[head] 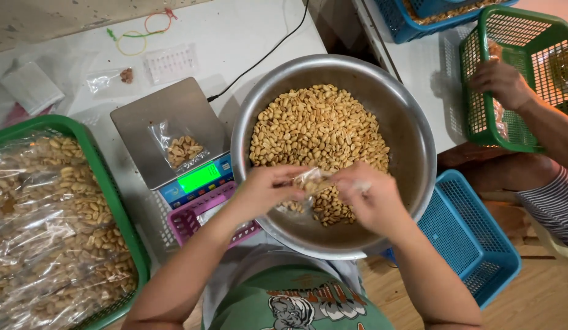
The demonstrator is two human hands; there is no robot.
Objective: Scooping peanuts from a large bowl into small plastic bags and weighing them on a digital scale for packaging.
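Both hands met over the near side of a large metal bowl (412, 131) heaped with shelled peanuts (317, 131), and between them they pinched a small clear plastic bag (309, 182) partly filled with nuts. The left hand (269, 186) had its fingers curled shut on the bag's left side, and the right hand (366, 195) was closed on the bag's right edge, the bag hanging just above the nuts at the near part of the bowl. The bowl sat at the near edge of the white table (235, 36), partly overhanging it. Just to its left stood a digital scale (174, 128) with a steel platter and a lit green display, and on the platter lay another small bag of peanuts (181, 148). A pink basket (189, 220) was tucked under the scale's near side, touching the bowl. Toward the table's left edge a green basket (106, 183) held many filled bags of peanuts. Near the far edge lay coloured rubber bands (140, 30). Below the bowl to the right a blue basket (467, 238) rested near the floor. At the right edge, another person's hand (501, 82) gripped a second green basket (522, 73).
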